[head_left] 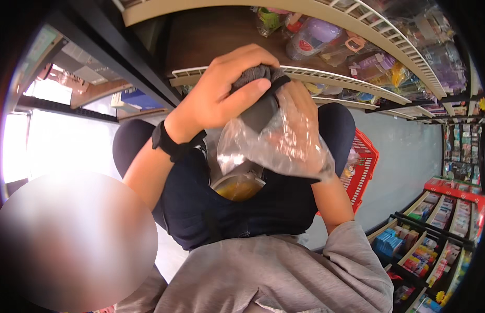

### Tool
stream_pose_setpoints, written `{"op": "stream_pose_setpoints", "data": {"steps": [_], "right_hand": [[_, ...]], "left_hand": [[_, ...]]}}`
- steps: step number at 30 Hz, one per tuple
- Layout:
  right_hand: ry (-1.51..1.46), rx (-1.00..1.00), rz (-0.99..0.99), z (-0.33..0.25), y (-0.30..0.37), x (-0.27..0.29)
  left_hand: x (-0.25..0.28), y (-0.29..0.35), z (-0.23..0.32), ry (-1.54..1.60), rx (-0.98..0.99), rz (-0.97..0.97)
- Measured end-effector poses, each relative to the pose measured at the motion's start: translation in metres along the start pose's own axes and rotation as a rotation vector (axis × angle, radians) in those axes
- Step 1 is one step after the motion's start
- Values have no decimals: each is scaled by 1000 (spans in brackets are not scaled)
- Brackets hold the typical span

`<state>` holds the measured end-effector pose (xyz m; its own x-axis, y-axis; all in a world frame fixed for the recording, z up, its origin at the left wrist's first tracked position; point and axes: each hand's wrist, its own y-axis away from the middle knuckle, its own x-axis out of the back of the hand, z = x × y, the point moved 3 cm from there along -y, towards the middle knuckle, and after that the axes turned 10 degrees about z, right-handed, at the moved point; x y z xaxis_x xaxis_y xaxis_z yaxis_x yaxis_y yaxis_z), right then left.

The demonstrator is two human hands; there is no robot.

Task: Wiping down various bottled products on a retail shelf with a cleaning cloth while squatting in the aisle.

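Observation:
My left hand [213, 91], with a black band at its wrist, is closed on a dark grey cloth [249, 76]. The cloth lies against the upper end of a dark grey object [261, 113], whose kind I cannot make out. A clear plastic bag [240, 148] hangs around that object's lower part. My right hand [301, 117] grips the object from the right side, partly covered by the crinkled bag. Both hands are held above my bent knees. Between my legs, below the bag, stands a round container [236, 189] with something yellowish in it.
A red plastic basket [366, 169] stands on the floor by my right knee with wrapped items inside. Ahead are shelves with white wire edges [352, 86], holding bottles such as a purple-lidded one [318, 39]. Compartment racks [427, 245] of small goods stand at the right. A blurred disc hides the lower left.

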<state>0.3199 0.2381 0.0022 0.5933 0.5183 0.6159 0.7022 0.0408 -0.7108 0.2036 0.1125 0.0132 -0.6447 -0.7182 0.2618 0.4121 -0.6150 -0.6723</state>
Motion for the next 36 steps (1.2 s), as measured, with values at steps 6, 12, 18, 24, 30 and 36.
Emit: {"op": "stream_pose_setpoints", "data": {"steps": [6,12,18,24,30,36], "right_hand": [[-405,-382,388,13,72,38],[257,-736,739,32,197,181],[655,-995,602,88,334,248],[551,-1173,949,100,491,254],[452,-1339,1047,108,505,268],[593,-1385,758,196,558,241]], "left_hand": [[-6,16,-42,-60,457,278],[37,6,-121,-101,816,785],[181,-2,-264,323,909,280],[172,-67,-342,-1615,392,-380],[79,-58,-370,-1031,439,-343],[89,-76,-346,-856,351,-518]]}}
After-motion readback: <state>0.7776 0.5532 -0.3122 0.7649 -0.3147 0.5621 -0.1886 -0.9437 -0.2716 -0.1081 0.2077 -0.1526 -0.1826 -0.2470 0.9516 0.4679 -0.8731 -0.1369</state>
